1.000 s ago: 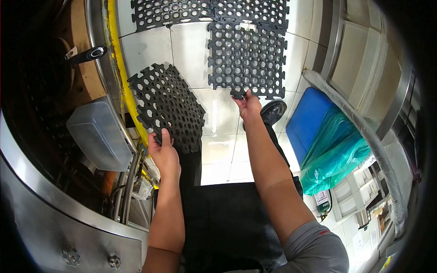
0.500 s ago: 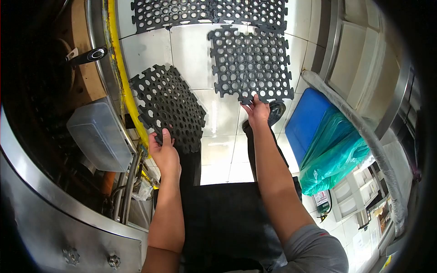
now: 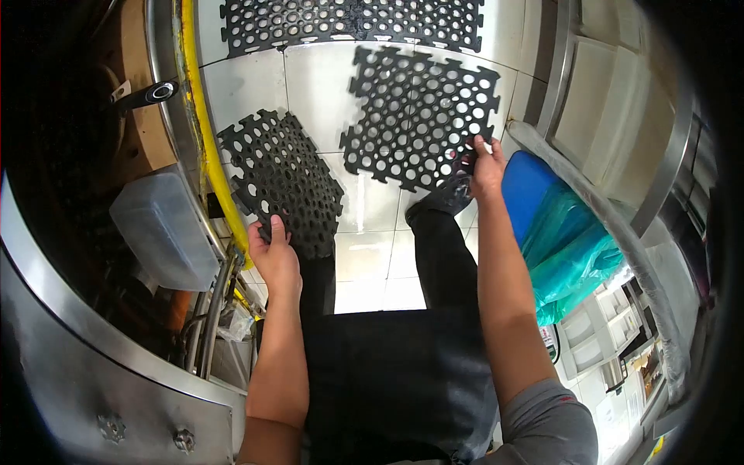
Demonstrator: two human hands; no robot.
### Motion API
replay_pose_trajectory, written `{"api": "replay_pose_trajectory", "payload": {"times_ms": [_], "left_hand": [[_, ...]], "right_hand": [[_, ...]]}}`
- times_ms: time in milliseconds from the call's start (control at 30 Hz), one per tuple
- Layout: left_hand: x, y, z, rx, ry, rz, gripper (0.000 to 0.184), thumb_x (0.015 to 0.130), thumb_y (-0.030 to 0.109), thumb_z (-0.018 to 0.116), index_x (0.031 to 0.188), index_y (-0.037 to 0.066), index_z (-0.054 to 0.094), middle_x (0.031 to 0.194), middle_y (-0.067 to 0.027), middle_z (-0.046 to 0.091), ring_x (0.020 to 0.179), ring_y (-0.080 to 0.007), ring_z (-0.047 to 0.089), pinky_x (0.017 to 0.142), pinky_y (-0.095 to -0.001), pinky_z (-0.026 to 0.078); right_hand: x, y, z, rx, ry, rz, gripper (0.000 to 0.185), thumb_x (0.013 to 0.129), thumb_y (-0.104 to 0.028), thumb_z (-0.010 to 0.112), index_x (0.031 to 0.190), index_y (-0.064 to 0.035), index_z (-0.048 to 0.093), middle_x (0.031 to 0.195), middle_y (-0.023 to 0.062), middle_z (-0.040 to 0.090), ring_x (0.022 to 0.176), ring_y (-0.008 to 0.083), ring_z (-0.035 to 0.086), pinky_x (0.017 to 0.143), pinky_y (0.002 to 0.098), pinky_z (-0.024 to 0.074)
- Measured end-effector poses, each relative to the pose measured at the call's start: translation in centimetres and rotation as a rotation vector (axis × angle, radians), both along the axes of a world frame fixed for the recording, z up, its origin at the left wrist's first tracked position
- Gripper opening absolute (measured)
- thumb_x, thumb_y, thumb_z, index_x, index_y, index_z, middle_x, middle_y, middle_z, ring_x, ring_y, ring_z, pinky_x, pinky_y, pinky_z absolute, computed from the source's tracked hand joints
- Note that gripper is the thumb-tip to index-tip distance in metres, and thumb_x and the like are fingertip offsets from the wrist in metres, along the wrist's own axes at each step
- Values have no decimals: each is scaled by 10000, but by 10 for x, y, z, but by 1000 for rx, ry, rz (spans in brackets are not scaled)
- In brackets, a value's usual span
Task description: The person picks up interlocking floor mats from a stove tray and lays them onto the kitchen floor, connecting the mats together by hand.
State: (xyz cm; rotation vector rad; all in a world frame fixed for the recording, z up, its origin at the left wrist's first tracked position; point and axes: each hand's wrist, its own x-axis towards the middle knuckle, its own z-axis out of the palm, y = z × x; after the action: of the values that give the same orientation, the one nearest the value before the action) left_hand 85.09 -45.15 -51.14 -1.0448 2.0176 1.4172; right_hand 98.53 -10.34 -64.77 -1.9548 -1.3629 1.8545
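Note:
Two black perforated floor mat tiles with interlocking edges are in my hands. My left hand is closed on the near edge of the left mat tile, which hangs tilted over my left leg. With thumb and fingers my right hand pinches the right edge of the other mat tile. That tile is turned slightly and partly covers my right shoe. Beyond both, joined mat tiles lie on the white tiled floor.
A yellow pipe and a steel counter run along the left, with a clear plastic container and a pan handle. To the right are a blue board, a green plastic bag and a wrapped rail.
My right hand has shifted from the near edge of its mat tile to the right edge, and that tile has rotated. The left hand keeps its hold almost unmoved.

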Motion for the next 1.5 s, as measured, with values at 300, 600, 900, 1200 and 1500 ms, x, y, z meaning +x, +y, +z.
{"api": "replay_pose_trajectory", "payload": {"times_ms": [300,600,900,1200,1500], "left_hand": [[1,5,0,-22,18,3,82,966,151,566,969,80,525,990,-11,646,843,-91,580,747,-263,445],[4,-2,-6,-15,14,-40,75,965,165,566,996,101,542,1004,1,627,890,-100,590,787,-293,473],[3,6,-5,-18,11,-14,111,962,172,579,978,95,501,991,8,607,854,-96,558,753,-275,450],[1,4,-3,-55,-6,-41,109,963,178,576,967,87,516,996,12,614,860,-90,563,769,-285,459],[-4,7,-2,-56,-20,5,101,964,171,574,1004,85,537,1009,-1,620,903,-108,577,798,-313,466]], "right_hand": [[15,42,16,-170,298,-84,134,952,-142,570,1082,-110,559,866,52,633,567,150,558,515,287,510],[-18,62,-49,-131,-106,148,196,939,-196,593,1077,-57,573,878,54,641,624,144,584,529,311,524],[-31,61,-52,-120,-279,179,233,928,-212,598,1091,-47,577,853,59,635,551,140,547,490,342,529],[-30,62,-79,-82,-294,153,262,919,-216,596,1099,-29,562,862,88,633,547,174,550,477,363,550],[-14,61,-111,98,-391,230,476,861,-345,685,1185,-15,572,985,134,662,807,210,637,695,334,531]]}}
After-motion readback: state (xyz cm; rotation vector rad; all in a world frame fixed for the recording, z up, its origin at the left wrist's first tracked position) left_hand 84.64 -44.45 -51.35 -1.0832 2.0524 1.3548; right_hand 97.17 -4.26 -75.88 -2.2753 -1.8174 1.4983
